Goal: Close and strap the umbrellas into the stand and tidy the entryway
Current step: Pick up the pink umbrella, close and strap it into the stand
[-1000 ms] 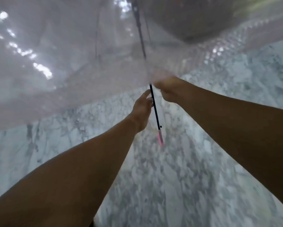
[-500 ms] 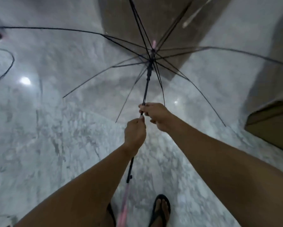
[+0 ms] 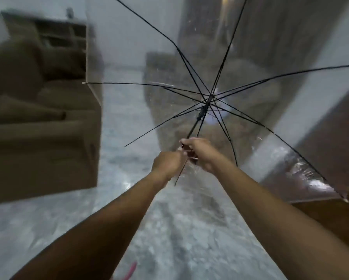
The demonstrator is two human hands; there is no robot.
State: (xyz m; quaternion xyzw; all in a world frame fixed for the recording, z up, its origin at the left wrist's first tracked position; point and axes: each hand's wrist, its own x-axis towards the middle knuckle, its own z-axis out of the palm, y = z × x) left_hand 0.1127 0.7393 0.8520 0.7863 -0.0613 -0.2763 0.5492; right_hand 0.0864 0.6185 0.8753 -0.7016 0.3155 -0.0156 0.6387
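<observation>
Marble floor [image 3: 179,229], brown sofa [image 3: 38,122] at left, clear umbrella [image 3: 290,158] wide open ahead of me over the floor — my left hand [image 3: 167,163] clenched round its black shaft [image 3: 198,120], right hand [image 3: 200,152] gripping just above, touching.

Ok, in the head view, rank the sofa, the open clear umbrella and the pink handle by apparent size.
1. Clear umbrella, canopy spread, but nearer the camera.
2. Sofa, close in apparent size and cropped, so this order is unsure.
3. Pink handle, mostly hidden, clearly smallest.
</observation>
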